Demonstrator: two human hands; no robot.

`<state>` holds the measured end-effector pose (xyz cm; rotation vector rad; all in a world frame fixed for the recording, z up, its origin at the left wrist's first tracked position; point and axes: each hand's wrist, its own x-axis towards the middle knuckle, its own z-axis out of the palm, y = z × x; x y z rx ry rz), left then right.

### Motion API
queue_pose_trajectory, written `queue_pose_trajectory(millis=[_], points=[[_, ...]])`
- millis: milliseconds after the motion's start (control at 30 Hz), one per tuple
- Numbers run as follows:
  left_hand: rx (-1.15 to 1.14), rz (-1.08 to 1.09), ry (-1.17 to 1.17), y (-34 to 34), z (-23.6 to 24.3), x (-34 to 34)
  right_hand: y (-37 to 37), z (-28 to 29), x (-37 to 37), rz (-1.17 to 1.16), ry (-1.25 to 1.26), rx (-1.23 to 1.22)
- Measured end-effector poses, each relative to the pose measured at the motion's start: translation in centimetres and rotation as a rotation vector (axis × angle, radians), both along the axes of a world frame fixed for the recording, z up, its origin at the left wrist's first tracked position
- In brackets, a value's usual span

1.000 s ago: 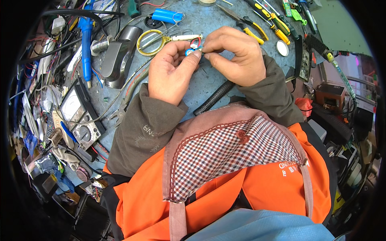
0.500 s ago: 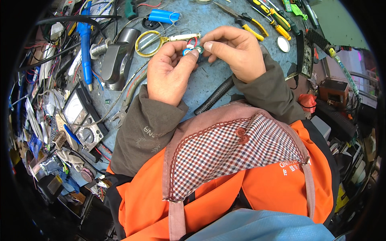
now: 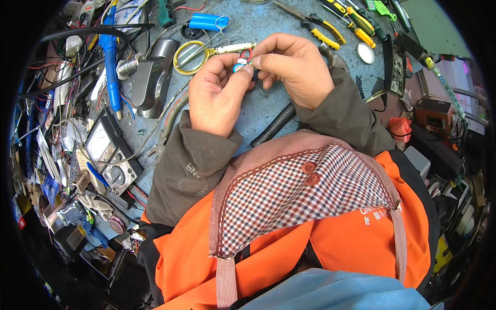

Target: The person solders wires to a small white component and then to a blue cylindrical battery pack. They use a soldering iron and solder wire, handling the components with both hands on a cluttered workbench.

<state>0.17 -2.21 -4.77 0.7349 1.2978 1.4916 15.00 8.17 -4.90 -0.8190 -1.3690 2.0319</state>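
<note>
Over the blue-grey bench, my left hand (image 3: pixel 217 95) is closed, thumb and fingers pinching a small round part with a blue rim (image 3: pixel 238 67). A short loop of red wire (image 3: pixel 247 52) rises from this part, and a white bit sits beside the wire. My right hand (image 3: pixel 299 70) meets it from the right, its thumb and forefinger pressed together at the part's edge. Its fingertips hide whatever they grip. Just beyond the left fingers lies a magnifying glass with a yellow rim (image 3: pixel 206 53). A curved grey metal tap-like body (image 3: pixel 155 77) lies left of the left hand.
Behind my hands are a blue cylinder (image 3: pixel 202 21), yellow-handled pliers (image 3: pixel 325 36), several screwdrivers (image 3: pixel 361 31) and a round white lid (image 3: pixel 365 53). To the left lie a blue soldering iron (image 3: pixel 110 67), an analog multimeter (image 3: pixel 114 165) and tangled cables. A black braided hose (image 3: pixel 274 126) lies near my apron.
My right hand has shifted slightly left, its fingertips now against the small part. A greenish bit visible there before is now covered. My left hand keeps its pinch almost unmoved.
</note>
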Motion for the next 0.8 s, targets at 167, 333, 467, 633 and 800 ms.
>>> queue_pose_trajectory(millis=[167,333,467,633,800], points=[[0.003,0.006,-0.004,0.00,0.02,0.05,0.00,-0.04,-0.01,-0.001,0.010,-0.004],[-0.004,0.015,0.037,-0.12,0.24,0.12,-0.06,-0.06,-0.02,-0.005,0.006,-0.001],[0.015,0.010,0.024,-0.22,0.18,0.10,0.01,-0.26,-0.01,0.001,0.037,0.003],[0.012,-0.006,0.011,-0.10,0.03,-0.13,-0.01,-0.48,0.00,0.025,0.073,0.000],[0.016,0.010,-0.037,0.07,0.40,-0.08,0.15,-0.45,0.11,0.059,0.059,0.029]])
